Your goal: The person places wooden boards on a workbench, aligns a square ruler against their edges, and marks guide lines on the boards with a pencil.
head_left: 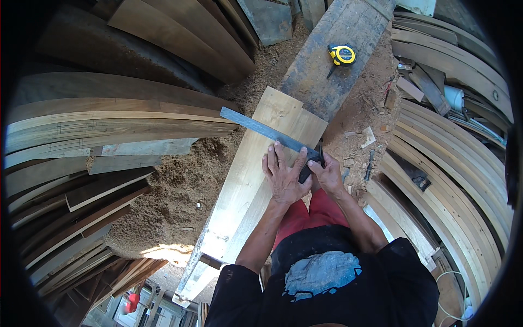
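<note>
A try square with a grey metal blade [264, 127] and a dark stock lies slantwise across the light wooden boards [239, 185]. My left hand [285, 177] rests on the boards with its fingers spread, fingertips touching the blade and thumb beside the stock. Close by on the right, my right hand [328, 175] is closed around a slim black pen [321, 153], which stands nearly upright by the blade's end. The pen's tip is too small to make out. Two boards lie side by side, one reaching farther than the other.
A yellow and black tape measure [342, 55] lies on the worn plank bench [327, 87]. Sawdust [180, 191] covers the ground on the left. Stacked planks [120, 128] line the left side, and more long boards [447, 163] curve along the right. Wood scraps [368, 137] lie near the bench.
</note>
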